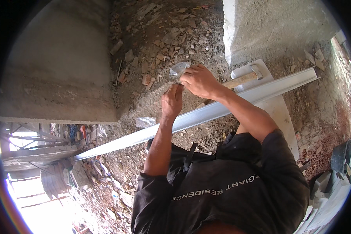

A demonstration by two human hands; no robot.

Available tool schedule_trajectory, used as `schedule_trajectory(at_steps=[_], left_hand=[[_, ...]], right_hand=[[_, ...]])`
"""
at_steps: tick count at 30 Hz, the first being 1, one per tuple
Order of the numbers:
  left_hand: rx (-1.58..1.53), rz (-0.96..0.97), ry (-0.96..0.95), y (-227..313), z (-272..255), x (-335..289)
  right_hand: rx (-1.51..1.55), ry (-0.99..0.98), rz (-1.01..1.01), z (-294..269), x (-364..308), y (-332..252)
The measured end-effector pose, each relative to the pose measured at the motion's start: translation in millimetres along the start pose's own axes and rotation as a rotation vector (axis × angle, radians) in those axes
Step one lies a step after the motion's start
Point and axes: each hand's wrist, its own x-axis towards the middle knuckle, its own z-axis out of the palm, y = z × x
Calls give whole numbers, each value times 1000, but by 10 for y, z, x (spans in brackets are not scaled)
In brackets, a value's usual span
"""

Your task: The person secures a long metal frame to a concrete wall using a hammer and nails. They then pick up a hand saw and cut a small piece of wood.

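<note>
My left hand (171, 102) and my right hand (200, 81) meet above the rubble, fingers closed in a pinch. Between the fingertips is something small and dark, too small to name. Beside my right fingers shows a clear plastic bag (179, 68); whether they grip it or it lies behind them I cannot tell. Beneath my forearms runs a long silvery metal channel (195, 117), slanting from lower left to upper right. A second clear plastic packet (145, 122) lies just beyond the channel, left of my left wrist.
A hammer (243, 80) with a wooden handle rests on a pale board (241, 71) past the channel. Another pale board (279, 113) lies under the channel at right. Concrete blocks the far left (62, 62) and far right (277, 27). Broken rubble (160, 54) covers the ground.
</note>
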Motion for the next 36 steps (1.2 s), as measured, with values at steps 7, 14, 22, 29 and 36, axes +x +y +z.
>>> schedule_trajectory(at_steps=[7,14,22,29,36], left_hand=[[-616,-337,124,65,71,71],[-1181,-440,196,378,39,18],[-907,-358,56,399,-135,66],[-914,-338,-465,241,-355,151],[-890,-375,-647,139,-279,99]], right_hand=[[237,270,27,29,-192,-205],[525,322,141,-84,-234,-279],[417,108,12,-427,-129,-81],[165,-282,-177,-705,-40,-9],[46,-309,-216,-653,-147,104]])
